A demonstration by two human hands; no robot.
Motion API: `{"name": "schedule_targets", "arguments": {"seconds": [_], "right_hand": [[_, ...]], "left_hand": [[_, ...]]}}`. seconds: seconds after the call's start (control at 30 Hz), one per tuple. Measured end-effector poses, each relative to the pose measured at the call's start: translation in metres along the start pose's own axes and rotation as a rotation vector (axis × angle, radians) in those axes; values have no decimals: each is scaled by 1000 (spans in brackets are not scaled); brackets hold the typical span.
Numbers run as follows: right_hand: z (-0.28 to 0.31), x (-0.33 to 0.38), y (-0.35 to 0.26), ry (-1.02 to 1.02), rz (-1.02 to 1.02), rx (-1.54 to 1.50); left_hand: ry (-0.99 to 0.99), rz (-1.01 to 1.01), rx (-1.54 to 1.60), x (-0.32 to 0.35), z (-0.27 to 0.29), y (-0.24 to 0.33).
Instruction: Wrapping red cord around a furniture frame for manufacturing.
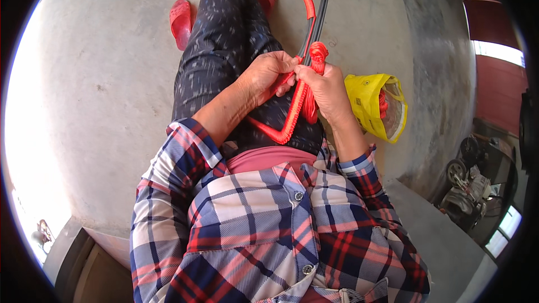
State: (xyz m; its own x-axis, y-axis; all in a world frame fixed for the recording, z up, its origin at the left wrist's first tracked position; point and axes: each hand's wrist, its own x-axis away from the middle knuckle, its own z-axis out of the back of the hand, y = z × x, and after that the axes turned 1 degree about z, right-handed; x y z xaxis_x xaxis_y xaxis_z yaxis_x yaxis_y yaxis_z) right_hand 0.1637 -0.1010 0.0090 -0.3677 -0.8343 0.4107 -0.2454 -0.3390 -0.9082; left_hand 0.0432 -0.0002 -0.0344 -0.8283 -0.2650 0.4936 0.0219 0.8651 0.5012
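A dark tubular frame (322, 8), bent into loops, lies over my lap and reaches out past my knees. Parts of it are tightly wound with red cord, including a bent red-wrapped section (288, 126) above my thigh. My left hand (268, 76) is closed, pinching red cord against the frame with thumb and fingertips. Close beside it, my right hand (327, 91) is closed round the frame and a bundle of red cord (318, 53), whose ends stick out above and below the fist. Both hands' fingertips nearly meet, so the exact pinch point is partly hidden.
To the right on the concrete floor (123, 84) stands a yellow bag (368, 101) with more red cord inside. A red slipper (181, 24) lies left of my patterned trousers (210, 50). Wheeled machinery (467, 191) stands at the far right.
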Motion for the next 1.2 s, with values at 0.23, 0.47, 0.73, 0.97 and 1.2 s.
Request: {"name": "schedule_targets", "arguments": {"seconds": [0.23,0.47,0.73,0.97,1.2], "right_hand": [[18,25,18,3,-3,-123],[68,26,2,137,3,-545],[24,19,1,52,29,-176],[23,26,19,19,113,-309],[71,26,30,14,120,-582]], "left_hand": [[-81,-33,21,5,-7,8],[-60,-43,-69,3,-8,10],[33,-49,-107,5,-10,6],[-28,-33,-53,2,-8,2],[221,-386,-331,12,-24,5]]}}
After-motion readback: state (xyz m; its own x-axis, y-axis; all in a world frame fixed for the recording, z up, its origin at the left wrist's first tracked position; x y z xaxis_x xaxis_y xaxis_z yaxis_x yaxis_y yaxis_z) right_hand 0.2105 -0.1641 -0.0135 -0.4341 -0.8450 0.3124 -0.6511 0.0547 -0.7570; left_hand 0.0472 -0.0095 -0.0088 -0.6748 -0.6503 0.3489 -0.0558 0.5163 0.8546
